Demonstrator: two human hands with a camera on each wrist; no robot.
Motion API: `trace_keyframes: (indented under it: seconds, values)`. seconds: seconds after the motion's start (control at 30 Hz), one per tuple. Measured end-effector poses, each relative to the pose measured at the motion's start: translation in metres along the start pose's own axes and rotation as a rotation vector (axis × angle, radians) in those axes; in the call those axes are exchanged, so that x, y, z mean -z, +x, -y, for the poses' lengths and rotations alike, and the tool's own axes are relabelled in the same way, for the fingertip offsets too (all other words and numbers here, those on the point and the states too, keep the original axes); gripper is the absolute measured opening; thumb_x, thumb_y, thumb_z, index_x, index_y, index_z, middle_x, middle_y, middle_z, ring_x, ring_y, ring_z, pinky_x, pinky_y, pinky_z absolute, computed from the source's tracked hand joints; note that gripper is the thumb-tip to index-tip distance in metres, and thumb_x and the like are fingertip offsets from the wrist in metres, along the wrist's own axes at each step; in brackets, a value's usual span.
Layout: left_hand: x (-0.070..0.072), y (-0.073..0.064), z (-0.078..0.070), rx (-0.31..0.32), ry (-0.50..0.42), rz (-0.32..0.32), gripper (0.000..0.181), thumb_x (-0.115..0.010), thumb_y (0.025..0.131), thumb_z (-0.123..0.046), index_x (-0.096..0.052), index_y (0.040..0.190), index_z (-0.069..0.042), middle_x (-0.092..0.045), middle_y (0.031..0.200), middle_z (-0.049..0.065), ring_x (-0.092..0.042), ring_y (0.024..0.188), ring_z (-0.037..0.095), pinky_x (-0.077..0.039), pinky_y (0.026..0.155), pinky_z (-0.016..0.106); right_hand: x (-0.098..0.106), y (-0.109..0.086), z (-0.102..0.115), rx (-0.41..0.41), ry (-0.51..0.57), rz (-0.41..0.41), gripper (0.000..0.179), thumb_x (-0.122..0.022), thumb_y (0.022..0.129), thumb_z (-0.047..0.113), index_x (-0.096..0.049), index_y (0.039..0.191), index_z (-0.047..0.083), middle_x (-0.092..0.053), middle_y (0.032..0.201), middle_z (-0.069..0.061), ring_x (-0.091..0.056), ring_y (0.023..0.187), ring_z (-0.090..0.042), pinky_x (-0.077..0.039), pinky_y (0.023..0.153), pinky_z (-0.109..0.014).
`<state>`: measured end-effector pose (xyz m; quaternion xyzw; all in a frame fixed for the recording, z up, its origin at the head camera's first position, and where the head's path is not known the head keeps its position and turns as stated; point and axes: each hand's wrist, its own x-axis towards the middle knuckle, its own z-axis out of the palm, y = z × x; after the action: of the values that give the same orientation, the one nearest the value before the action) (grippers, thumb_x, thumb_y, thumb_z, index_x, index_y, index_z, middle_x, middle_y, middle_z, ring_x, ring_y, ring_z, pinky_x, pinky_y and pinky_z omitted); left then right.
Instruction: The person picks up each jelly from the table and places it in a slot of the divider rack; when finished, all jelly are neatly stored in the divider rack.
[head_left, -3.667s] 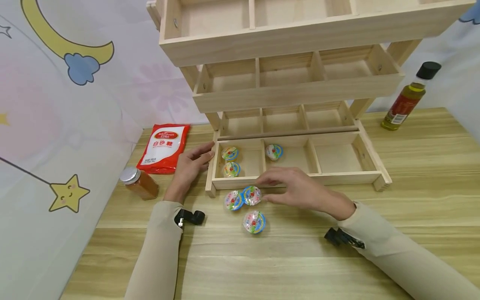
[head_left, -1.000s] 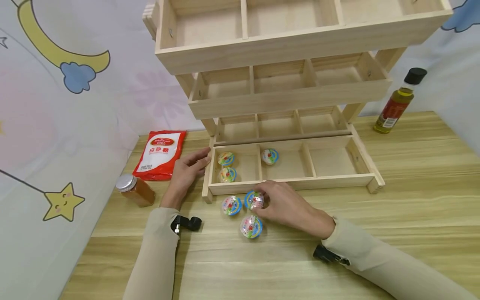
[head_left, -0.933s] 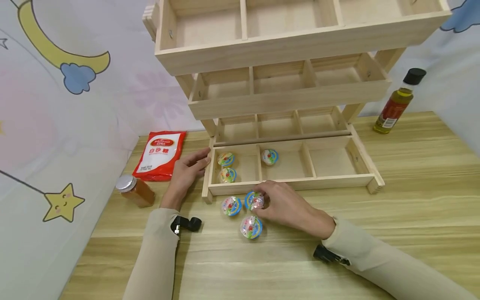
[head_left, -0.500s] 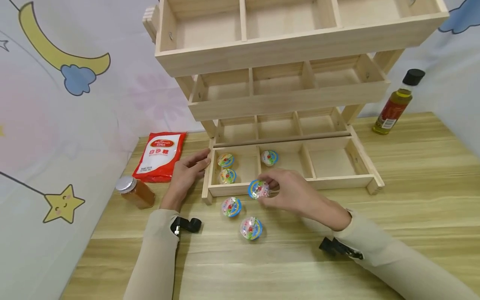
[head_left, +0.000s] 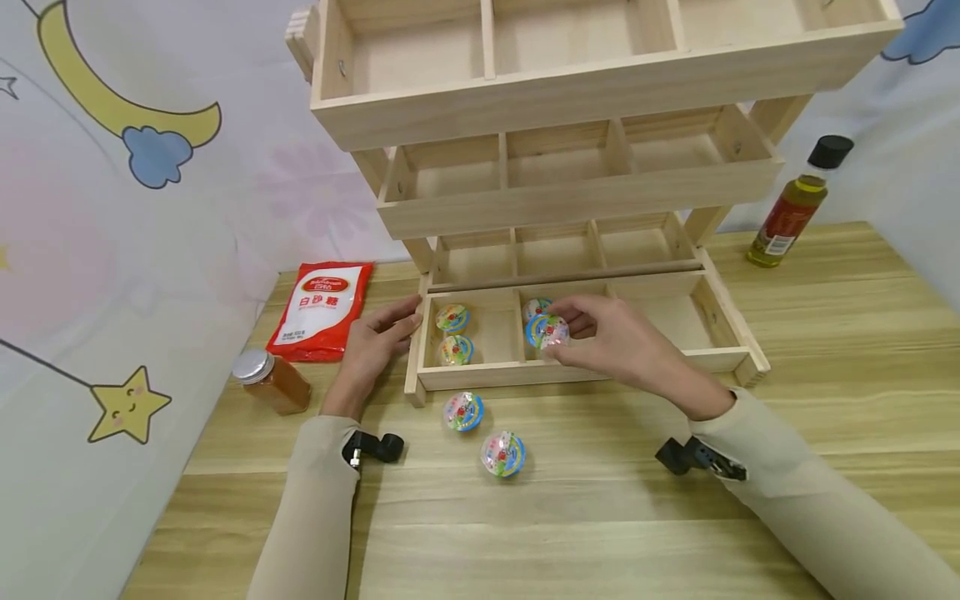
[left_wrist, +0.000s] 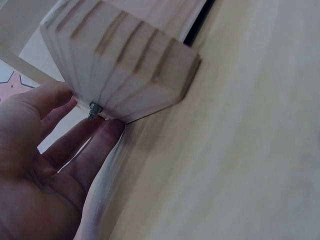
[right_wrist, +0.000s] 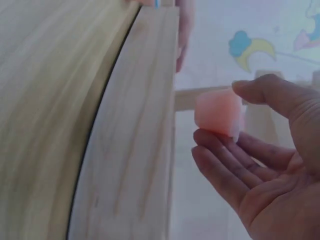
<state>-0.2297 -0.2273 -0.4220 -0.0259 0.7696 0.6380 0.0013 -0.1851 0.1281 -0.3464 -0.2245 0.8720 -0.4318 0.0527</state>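
Observation:
My right hand (head_left: 618,342) pinches a jelly cup (head_left: 553,332) by its edge, over the middle compartment of the wooden rack's bottom tray (head_left: 510,377). In the right wrist view the cup (right_wrist: 217,114) shows pink sides between thumb and fingers. Behind it, another jelly cup (head_left: 536,308) sits in that compartment, partly covered. Two yellowish jelly cups, one at the back (head_left: 452,317) and one in front (head_left: 455,350), lie in the left compartment. My left hand (head_left: 373,346) touches the rack's left end with extended fingers (left_wrist: 95,150). On the table are two pink jelly cups (head_left: 463,412) (head_left: 503,454).
The rack's upper trays (head_left: 600,92) overhang the bottom one. To the left lie a red and white sugar bag (head_left: 322,310) and a silver-lidded jar (head_left: 273,383) of reddish-brown contents. An oil bottle (head_left: 795,208) stands at the back right. Printed cloth (head_left: 150,275) hangs behind.
My right hand has taken a pink jelly cup from the table, lifted it over the tray's front wall and brought it above the middle compartment. My left hand stays at the rack's left end.

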Motion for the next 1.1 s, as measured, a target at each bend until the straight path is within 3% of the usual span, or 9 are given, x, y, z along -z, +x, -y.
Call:
trace_keyframes:
  seconds: [0.37, 1.1]
  values:
    - [0.001, 0.0, -0.002, -0.007, 0.011, 0.005, 0.044, -0.073, 0.102, -0.018, -0.067, 0.144, -0.007, -0.066, 0.144, 0.01, -0.067, 0.117, 0.015, -0.06, 0.088, 0.024, -0.007, 0.012, -0.023, -0.029, -0.003, -0.022, 0.046, -0.085, 0.09, 0.015, -0.069, 0.128, -0.005, -0.075, 0.107, -0.013, -0.072, 0.101, -0.029, -0.06, 0.091, -0.045]
    - [0.002, -0.001, -0.002, 0.002, 0.017, 0.019, 0.043, -0.072, 0.103, -0.019, -0.067, 0.145, -0.009, -0.065, 0.145, 0.009, -0.065, 0.122, 0.021, -0.06, 0.09, 0.026, -0.009, 0.023, -0.046, -0.001, 0.015, 0.072, 0.044, -0.083, 0.092, 0.017, -0.07, 0.128, -0.004, -0.075, 0.105, -0.01, -0.072, 0.097, -0.025, -0.061, 0.084, -0.038]
